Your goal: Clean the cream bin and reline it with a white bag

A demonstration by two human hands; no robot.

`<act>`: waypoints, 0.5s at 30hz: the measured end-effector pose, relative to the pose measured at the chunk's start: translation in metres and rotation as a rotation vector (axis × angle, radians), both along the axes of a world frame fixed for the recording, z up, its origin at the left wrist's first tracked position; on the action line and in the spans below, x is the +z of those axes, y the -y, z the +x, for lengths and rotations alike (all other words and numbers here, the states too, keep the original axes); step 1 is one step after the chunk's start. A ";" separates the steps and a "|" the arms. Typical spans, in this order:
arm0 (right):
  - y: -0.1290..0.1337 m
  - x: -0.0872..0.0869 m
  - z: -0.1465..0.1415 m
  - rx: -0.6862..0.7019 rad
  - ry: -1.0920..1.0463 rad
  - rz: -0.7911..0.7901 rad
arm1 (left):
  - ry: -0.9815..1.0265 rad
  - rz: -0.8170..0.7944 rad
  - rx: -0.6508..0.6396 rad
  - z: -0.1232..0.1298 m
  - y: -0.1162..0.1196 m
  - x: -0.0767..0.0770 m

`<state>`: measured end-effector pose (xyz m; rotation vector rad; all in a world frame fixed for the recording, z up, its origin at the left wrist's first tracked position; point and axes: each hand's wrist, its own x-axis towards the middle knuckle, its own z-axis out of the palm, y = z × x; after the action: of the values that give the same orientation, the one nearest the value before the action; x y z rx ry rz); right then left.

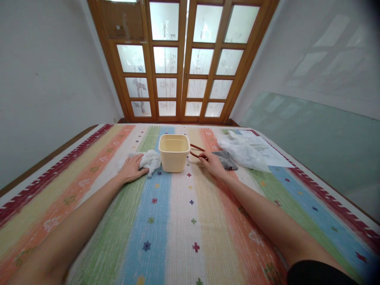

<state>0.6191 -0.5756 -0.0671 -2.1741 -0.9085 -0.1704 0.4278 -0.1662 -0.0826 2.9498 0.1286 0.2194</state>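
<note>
My left hand (132, 168) lies on the table with its fingers and thumb around the edge of a crumpled white cloth or tissue (150, 160). Just right of that stands an upright cream plastic tub (173, 161), open at the top, with no contents that I can make out. On its other side my right hand (211, 163) pinches a thin brown two-armed thing (196, 147), perhaps tongs, whose arms point left towards the tub. Part of it is hidden by the fingers. A dark grey flat packet or cloth (226, 159) lies beside the right hand.
A striped, patterned tablecloth (181, 221) covers the table. At the right, a translucent plastic bag (242, 150) lies partly over white paper (277, 152). A green glass panel (314, 134) leans by the right wall. Wooden doors with panes (181, 79) stand behind the table.
</note>
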 end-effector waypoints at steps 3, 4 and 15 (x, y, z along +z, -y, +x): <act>-0.005 -0.003 -0.004 -0.012 -0.051 0.062 | 0.025 0.088 0.082 0.000 -0.004 -0.002; -0.006 -0.004 -0.003 -0.014 -0.054 0.070 | 0.054 0.126 0.132 0.000 -0.008 -0.003; -0.030 0.082 -0.072 -0.018 0.447 0.562 | 0.127 0.194 0.302 0.005 -0.038 -0.017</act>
<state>0.5470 -0.5452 0.0148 -1.6395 -0.9390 -0.8425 0.4324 -0.1284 -0.0997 3.0830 0.5672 0.4841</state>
